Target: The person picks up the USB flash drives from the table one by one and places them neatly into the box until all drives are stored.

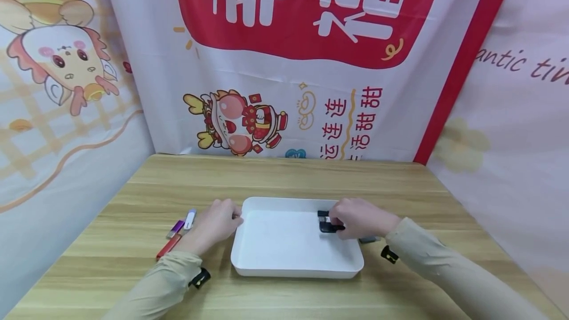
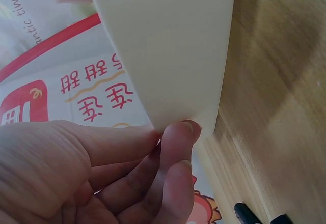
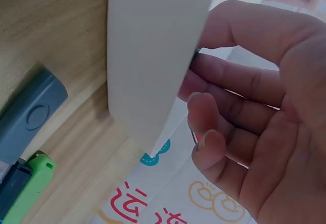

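A white rectangular tray [image 1: 280, 248] lies on the wooden table in front of me. My left hand [image 1: 218, 223] pinches its left rim near the far corner; the left wrist view shows thumb and index finger on the tray's wall [image 2: 168, 46]. Over the tray's right side, my right hand [image 1: 360, 218] pinches a black USB stick [image 1: 329, 227] low inside. Another dark USB stick [image 1: 323, 214] lies beside it, with a metal plug showing between. In the right wrist view the tray wall hides most of what the right hand [image 3: 260, 91] holds.
Left of the tray lie a purple USB stick [image 1: 175, 229], a white-and-blue one [image 1: 189, 219] and a red one [image 1: 169, 247]. Right of it are a grey USB stick [image 3: 35, 112] and a green one [image 3: 33, 186]. Printed cloths [image 1: 293, 112] enclose the table.
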Demonstrator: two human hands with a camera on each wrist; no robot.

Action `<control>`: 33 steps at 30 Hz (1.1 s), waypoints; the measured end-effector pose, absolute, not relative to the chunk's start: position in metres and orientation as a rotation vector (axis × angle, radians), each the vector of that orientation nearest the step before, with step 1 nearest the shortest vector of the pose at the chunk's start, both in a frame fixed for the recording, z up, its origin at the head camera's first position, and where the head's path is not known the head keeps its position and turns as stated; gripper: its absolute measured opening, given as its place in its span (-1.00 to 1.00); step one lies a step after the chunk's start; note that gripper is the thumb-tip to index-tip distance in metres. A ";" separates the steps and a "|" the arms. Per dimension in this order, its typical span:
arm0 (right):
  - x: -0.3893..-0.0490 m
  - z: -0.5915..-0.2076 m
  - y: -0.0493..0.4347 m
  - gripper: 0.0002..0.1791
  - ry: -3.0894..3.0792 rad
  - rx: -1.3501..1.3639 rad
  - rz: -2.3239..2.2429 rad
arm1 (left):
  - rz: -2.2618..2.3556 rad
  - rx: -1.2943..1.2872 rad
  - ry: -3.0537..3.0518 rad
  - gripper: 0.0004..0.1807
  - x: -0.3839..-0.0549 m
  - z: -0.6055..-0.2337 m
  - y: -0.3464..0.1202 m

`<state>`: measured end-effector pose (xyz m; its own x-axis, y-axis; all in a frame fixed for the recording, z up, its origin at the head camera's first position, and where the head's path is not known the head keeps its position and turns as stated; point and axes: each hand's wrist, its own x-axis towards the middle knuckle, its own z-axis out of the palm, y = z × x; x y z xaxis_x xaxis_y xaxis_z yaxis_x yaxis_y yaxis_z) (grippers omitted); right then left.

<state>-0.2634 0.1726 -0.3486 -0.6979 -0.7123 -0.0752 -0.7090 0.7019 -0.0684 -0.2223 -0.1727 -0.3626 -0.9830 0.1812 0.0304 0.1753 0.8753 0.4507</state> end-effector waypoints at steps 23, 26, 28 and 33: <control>-0.263 -0.364 0.168 -0.75 2.829 -1.295 0.176 | 0.729 0.299 3.058 -0.53 -0.222 -0.366 -0.174; -0.263 -0.363 0.167 -0.75 2.831 -1.305 0.195 | 0.730 0.296 3.056 -0.53 -0.222 -0.365 -0.175; -0.263 -0.364 0.167 -0.75 2.835 -1.312 0.206 | 0.730 0.298 3.057 -0.53 -0.222 -0.365 -0.175; -0.261 -0.365 0.169 -0.76 2.851 -1.325 0.218 | 0.726 0.315 3.068 -0.52 -0.222 -0.365 -0.174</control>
<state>-0.2613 0.1692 -0.3648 -0.6466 -0.7612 -0.0494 -0.7598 0.6371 0.1296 -0.2222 -0.1743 -0.3648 -0.9799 0.1865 0.0715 0.1987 0.8754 0.4407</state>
